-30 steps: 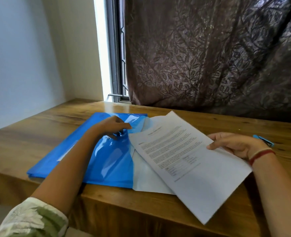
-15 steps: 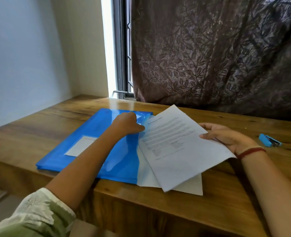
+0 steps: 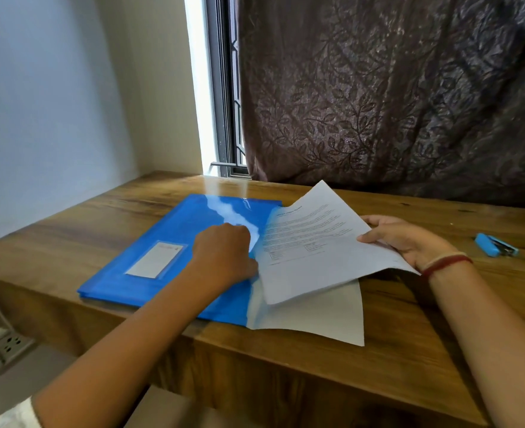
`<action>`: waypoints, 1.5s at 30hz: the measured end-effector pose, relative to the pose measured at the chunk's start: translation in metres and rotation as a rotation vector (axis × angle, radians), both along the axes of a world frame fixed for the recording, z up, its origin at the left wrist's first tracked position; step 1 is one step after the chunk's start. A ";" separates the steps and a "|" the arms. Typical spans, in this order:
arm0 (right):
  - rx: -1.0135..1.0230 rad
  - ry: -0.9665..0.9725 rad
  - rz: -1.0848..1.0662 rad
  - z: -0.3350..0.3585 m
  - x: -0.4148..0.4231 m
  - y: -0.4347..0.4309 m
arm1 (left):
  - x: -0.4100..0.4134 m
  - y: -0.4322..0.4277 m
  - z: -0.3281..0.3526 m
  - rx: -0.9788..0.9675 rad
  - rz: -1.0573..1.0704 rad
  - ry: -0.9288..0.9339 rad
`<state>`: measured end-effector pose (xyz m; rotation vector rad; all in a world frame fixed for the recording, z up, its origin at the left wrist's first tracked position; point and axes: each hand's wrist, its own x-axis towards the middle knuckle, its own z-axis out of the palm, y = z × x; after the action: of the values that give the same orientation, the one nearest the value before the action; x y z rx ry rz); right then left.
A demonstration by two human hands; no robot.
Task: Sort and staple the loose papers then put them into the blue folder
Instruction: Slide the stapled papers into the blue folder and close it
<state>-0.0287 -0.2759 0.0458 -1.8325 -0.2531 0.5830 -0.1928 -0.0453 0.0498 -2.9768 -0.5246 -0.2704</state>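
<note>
The blue folder (image 3: 174, 251) and the papers (image 3: 310, 261) jutting from its right edge are taking up the middle of the wooden desk (image 3: 394, 344). Bare wood is lying open between the papers and the stapler (image 3: 497, 244), and along the near edge.

Print on top sheet (image 3: 310, 239) too small to read. Left hand (image 3: 224, 257) fingertips hidden under blue folder (image 3: 174, 242) edge at 3 o'clock. Label (image 3: 156, 259) text blurred. Lower sheet (image 3: 316, 313) mostly covered. Stapler (image 3: 495, 244) detail indistinct. Both forearms cut off at btm edge.
</note>
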 end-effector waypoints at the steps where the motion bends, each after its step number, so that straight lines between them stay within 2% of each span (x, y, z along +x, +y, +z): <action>1: -0.027 -0.007 0.057 0.005 -0.002 -0.003 | -0.002 0.003 0.002 -0.041 0.002 -0.033; 4: -0.046 0.002 0.218 0.015 -0.004 -0.015 | -0.004 0.011 0.010 -0.122 0.013 -0.086; 7: -0.054 -0.016 0.262 0.018 -0.006 -0.015 | -0.004 0.010 0.012 -0.103 0.006 -0.088; 12: -0.017 -0.098 0.010 0.001 0.000 0.009 | -0.005 0.005 0.009 -0.093 0.008 -0.075; 17: 0.059 -0.118 -0.196 -0.017 -0.011 0.032 | -0.010 0.002 0.003 -0.177 -0.038 -0.050; 24: 0.051 -0.222 -0.225 -0.016 -0.028 0.045 | -0.027 0.004 0.005 -0.366 -0.138 0.066; 31: 0.134 -0.184 -0.184 -0.029 -0.044 0.074 | -0.032 -0.005 0.011 -0.443 -0.165 0.020; 36: 0.076 -0.180 -0.127 -0.031 -0.052 0.092 | -0.032 -0.038 0.000 -0.513 -0.228 0.036; 42: -0.074 -0.229 -0.089 -0.031 -0.049 0.087 | -0.035 -0.068 -0.008 -0.428 -0.305 0.059; 45: -0.138 -0.287 -0.070 -0.030 -0.044 0.081 | -0.030 -0.051 0.001 -0.597 -0.294 0.048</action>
<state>-0.0728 -0.1950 0.0160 -2.0501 -0.3462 0.2925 -0.2230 -0.0958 0.0510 -3.6325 -0.1745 -0.0684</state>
